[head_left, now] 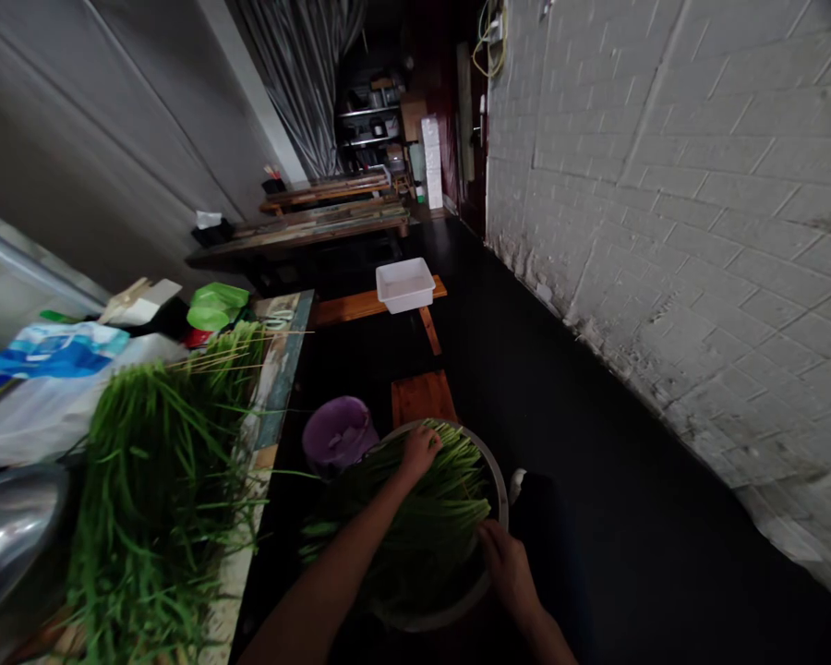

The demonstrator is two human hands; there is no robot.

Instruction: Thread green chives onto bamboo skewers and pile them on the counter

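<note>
Metal bowl (497, 480), near centre: heaped with green stalks (422, 531). Your left hand (421, 451): at the bowl's far edge, fingers curled together on the stalks. Your right hand (504, 565): at the near right rim, finger state unclear. Purple bucket (338, 434): just left of the bowl.

Deep green chives (422, 526) under the left hand (421, 450), silver-grey basin (499, 489) around them. Just past that hand, a purple bucket (339, 434); beyond it an orange-brown bench (422, 397) and a white tub (405, 284). Left of the hand, brighter green stalks (159, 480).
</note>
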